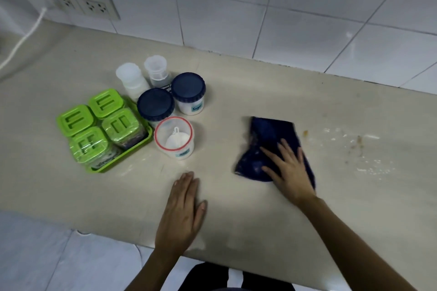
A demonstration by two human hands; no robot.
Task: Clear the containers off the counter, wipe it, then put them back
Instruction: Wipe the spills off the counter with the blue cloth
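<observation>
On the beige counter (pixel 236 92) my right hand (pixel 289 172) lies flat, fingers spread, pressing on a dark blue cloth (pixel 264 139). My left hand (pixel 183 210) rests flat on the counter near its front edge, holding nothing. To the left stands a group of containers: a green tray (pixel 139 146) with several green-lidded jars (pixel 75 119), two jars with dark blue lids (pixel 155 104) (pixel 188 86), a clear jar with a red-rimmed lid (pixel 174 136), and two white bottles (pixel 129 74) (pixel 156 65) behind them.
White powder and brown stains (pixel 359 142) mark the counter right of the cloth. A tiled wall runs along the back, with sockets (pixel 80 4) and a white cable (pixel 26 35) at the far left. The floor shows below the counter's front edge.
</observation>
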